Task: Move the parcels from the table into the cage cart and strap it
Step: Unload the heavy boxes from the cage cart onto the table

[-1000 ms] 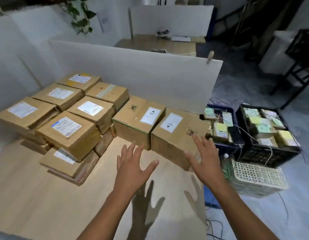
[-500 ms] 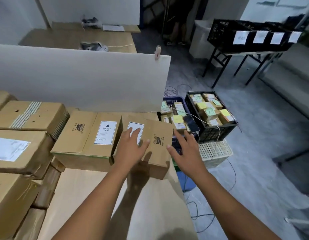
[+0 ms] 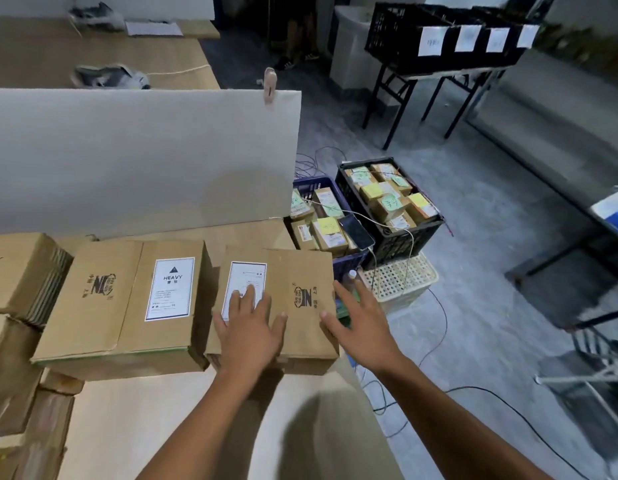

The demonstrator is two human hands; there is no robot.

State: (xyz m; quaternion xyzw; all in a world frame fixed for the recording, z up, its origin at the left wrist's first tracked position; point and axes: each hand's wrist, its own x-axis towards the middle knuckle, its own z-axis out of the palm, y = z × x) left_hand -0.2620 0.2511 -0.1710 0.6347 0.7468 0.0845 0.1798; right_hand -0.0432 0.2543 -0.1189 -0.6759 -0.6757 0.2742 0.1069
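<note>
A brown cardboard parcel [image 3: 293, 271] with a white label lies at the right end of the wooden table [image 3: 196, 427]. My left hand [image 3: 248, 327] rests flat on its top, fingers straight and spread over the label. My right hand [image 3: 359, 320] is open at the parcel's right edge, thumb touching the box side. Left of it sits a bigger parcel marked HEAVY [image 3: 127, 299]. More parcels [image 3: 20, 271] are stacked at the table's left. A metal frame at the lower right [image 3: 598, 386] may be the cage cart; only part shows.
A white partition board [image 3: 145, 157] stands behind the parcels. On the floor to the right sit a blue crate [image 3: 349, 263] and a black crate [image 3: 404, 237] full of small boxes, a white basket [image 3: 401, 278], and loose cables [image 3: 474, 393]. Black crates [image 3: 439, 32] stand on a far table.
The view has swung right and closer. My left hand came down flat on the right-hand parcel, and my right hand moved to its right edge.
</note>
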